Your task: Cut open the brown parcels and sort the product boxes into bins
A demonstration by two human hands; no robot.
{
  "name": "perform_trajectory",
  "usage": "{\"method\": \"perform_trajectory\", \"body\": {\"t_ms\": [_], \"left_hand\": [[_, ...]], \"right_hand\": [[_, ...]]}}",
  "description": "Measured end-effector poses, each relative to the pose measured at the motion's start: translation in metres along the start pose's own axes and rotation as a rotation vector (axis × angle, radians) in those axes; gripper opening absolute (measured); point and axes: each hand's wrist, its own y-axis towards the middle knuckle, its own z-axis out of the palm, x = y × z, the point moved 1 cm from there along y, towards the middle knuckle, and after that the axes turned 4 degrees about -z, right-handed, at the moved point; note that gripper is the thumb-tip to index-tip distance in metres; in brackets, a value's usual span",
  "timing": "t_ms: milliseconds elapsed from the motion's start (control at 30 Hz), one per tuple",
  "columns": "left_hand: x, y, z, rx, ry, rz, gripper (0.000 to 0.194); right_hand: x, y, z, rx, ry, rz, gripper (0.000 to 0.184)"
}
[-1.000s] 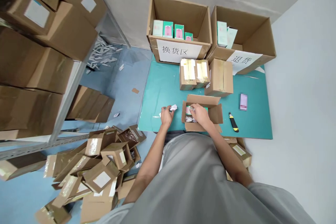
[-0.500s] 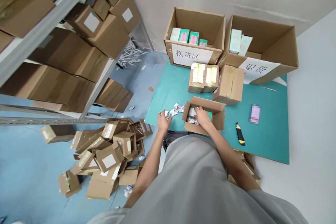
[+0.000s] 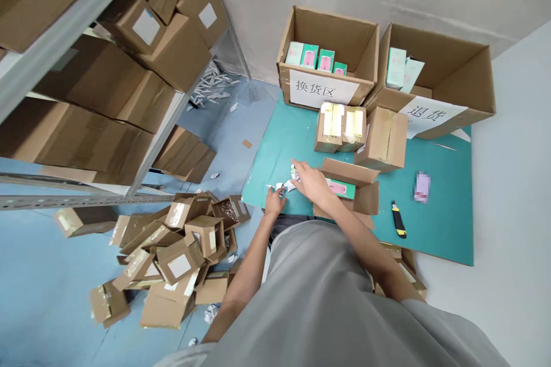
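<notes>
At the left front of the green table (image 3: pixel 447 206), my left hand (image 3: pixel 274 204) has its fingers curled round a piece of crumpled white paper (image 3: pixel 281 188). My right hand (image 3: pixel 310 183) reaches across beside it, over the left end of an open cardboard box (image 3: pixel 367 199). Its fingers are bent over more crumpled paper (image 3: pixel 295 173), which they partly hide. Inside the open box lies a green and pink product box (image 3: pixel 341 188); my right wrist and forearm cover part of the carton.
A box cutter (image 3: pixel 398 219) and a pixelated pink item (image 3: pixel 422 187) lie at the right. Taped cartons (image 3: pixel 382 136) stand behind, before two large labelled boxes (image 3: pixel 326 89) holding product boxes. Shelving (image 3: pixel 161 140) and a heap of opened cartons (image 3: pixel 178 264) are at the left.
My right hand has come out of the open box and moved left to the crumpled paper. More of the product box shows. The left hand stays by the paper; the camera view has shifted.
</notes>
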Motion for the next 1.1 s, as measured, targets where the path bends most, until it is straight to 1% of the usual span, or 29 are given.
{"method": "perform_trajectory", "body": {"t_ms": [100, 233, 333, 400, 467, 533, 633, 700, 767, 833, 900, 967, 1000, 1033, 1067, 1100], "left_hand": [[0.006, 0.003, 0.0, 0.022, -0.01, 0.01, 0.058], [0.01, 0.008, -0.003, 0.048, -0.028, 0.033, 0.056], [0.007, 0.013, -0.012, 0.055, -0.045, 0.073, 0.057], [0.0, 0.016, -0.021, 0.007, -0.097, 0.108, 0.058], [-0.011, 0.019, -0.032, -0.059, -0.182, 0.161, 0.06], [-0.023, 0.021, -0.044, -0.104, -0.258, 0.208, 0.061], [-0.042, 0.017, -0.06, -0.145, -0.334, 0.245, 0.053], [-0.057, 0.007, -0.069, -0.194, -0.393, 0.279, 0.04], [-0.077, -0.01, -0.076, -0.262, -0.463, 0.334, 0.027], [-0.103, -0.033, -0.079, -0.316, -0.515, 0.41, 0.025], [-0.133, -0.056, -0.073, -0.321, -0.516, 0.508, 0.025], [-0.163, -0.071, -0.057, -0.259, -0.437, 0.625, 0.022], [-0.176, -0.075, -0.045, -0.198, -0.356, 0.679, 0.021], [-0.187, -0.076, -0.031, -0.117, -0.239, 0.717, 0.023], [-0.196, -0.074, -0.015, -0.023, -0.09, 0.726, 0.026], [-0.202, -0.069, 0.001, 0.07, 0.073, 0.7, 0.03]], "right_hand": [[0.01, 0.022, 0.013, 0.077, -0.05, 0.011, 0.068], [0.015, 0.043, 0.024, 0.138, -0.078, 0.051, 0.068], [0.015, 0.057, 0.028, 0.161, -0.081, 0.086, 0.069], [0.015, 0.063, 0.03, 0.168, -0.071, 0.094, 0.07], [0.016, 0.065, 0.029, 0.169, -0.057, 0.089, 0.072], [0.016, 0.059, 0.025, 0.15, -0.047, 0.079, 0.074], [0.008, 0.034, 0.011, 0.049, -0.029, 0.062, 0.071], [-0.009, 0.006, 0.001, -0.048, 0.0, 0.069, 0.061], [-0.039, -0.028, -0.006, -0.113, 0.028, 0.122, 0.047], [-0.076, -0.059, -0.006, -0.113, 0.033, 0.214, 0.038], [-0.113, -0.084, 0.001, -0.054, 0.013, 0.309, 0.032], [-0.141, -0.097, 0.015, 0.038, -0.019, 0.367, 0.031], [-0.151, -0.1, 0.022, 0.088, -0.038, 0.378, 0.032], [-0.158, -0.101, 0.03, 0.131, -0.055, 0.38, 0.033], [-0.162, -0.1, 0.037, 0.163, -0.069, 0.376, 0.034], [-0.165, -0.097, 0.044, 0.183, -0.08, 0.371, 0.037]]}}
